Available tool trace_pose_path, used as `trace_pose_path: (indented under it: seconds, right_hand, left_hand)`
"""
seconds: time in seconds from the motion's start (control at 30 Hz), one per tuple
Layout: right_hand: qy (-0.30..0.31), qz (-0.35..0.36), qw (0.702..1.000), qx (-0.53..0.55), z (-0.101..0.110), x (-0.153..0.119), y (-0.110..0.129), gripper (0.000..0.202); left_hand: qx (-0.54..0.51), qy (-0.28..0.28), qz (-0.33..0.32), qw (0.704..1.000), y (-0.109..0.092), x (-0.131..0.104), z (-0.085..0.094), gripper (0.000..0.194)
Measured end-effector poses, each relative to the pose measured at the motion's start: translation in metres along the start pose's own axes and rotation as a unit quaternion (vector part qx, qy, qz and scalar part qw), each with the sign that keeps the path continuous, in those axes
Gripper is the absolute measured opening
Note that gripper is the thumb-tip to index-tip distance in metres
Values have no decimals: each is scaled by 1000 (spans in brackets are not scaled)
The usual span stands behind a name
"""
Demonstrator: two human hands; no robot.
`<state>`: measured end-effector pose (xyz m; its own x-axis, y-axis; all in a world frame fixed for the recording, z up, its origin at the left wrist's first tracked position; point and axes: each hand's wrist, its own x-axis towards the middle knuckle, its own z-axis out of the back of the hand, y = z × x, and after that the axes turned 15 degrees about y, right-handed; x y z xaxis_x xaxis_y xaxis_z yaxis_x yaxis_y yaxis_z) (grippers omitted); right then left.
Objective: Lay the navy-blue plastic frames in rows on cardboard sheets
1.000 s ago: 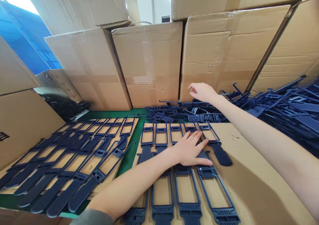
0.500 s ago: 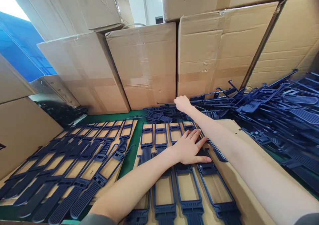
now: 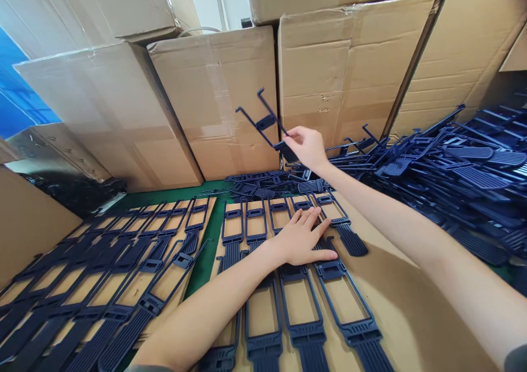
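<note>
While the left hand (image 3: pixel 302 237) lies palm down, fingers spread across the rows of dark navy plastic brackets (image 3: pixel 264 339) near the middle of the right tan cardboard sheet (image 3: pixel 395 306), the right hand (image 3: pixel 307 147) has the catch of the moment; thumb and fingers are pinched on a single navy plastic bracket with two hooked prongs (image 3: pixel 265 123), up in the air over the far edge of the green desk (image 3: pixel 201 273), prongs pointing up and left; so the hands are well apart, one flat, one gripping! Across to the left, a second tan cardboard sheet (image 3: pixel 168 277) carries overlapping brackets from its far edge to its near edge; along the desk's far edge lies a loose tangle of navy brackets (image 3: pixel 263 185), with a bigger heap (image 3: pixel 465 158) towards the far right corner; large brown cardboard boxes (image 3: pixel 222 103) stand behind.
</note>
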<state>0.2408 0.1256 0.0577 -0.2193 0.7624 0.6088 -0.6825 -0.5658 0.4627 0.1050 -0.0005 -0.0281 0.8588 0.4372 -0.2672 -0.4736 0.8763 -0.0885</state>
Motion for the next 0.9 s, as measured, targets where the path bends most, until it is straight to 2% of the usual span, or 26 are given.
trace_pose_path:
  seconds: [0.07, 0.13, 0.23, 0.33, 0.47, 0.6, 0.73, 0.9]
  right_hand:
    - [-27, 32, 993, 106, 34, -22, 12, 22]
    - [-1, 17, 987, 157, 69, -55, 24, 25]
    - [63, -49, 984, 158, 114, -114, 39, 27]
    - [76, -138, 976, 147, 140, -175, 44, 29]
    - [76, -259, 951, 151, 149, -246, 40, 33]
    - [71, -332, 927, 161, 146, -295, 38, 32]
    - [64, -382, 904, 180, 140, -319, 39, 40]
    - [62, -391, 894, 210, 121, -327, 38, 38]
  left_hand:
    - [-4, 5, 0, 1000, 1, 1, -1, 84]
    - [-7, 11, 3, 1000, 1, 2, 0, 83]
    - [-11, 18, 4, 1000, 0, 3, 3, 82]
    - [-17, 23, 2, 1000, 0, 3, 5, 84]
    - [-21, 26, 9, 999, -1, 3, 7, 83]
    - [-17, 28, 7, 999, -2, 2, 8, 83]
    - [-6, 26, 5, 1000, -2, 3, 8, 82]
    - [-1, 34, 8, 999, -3, 4, 9, 81]
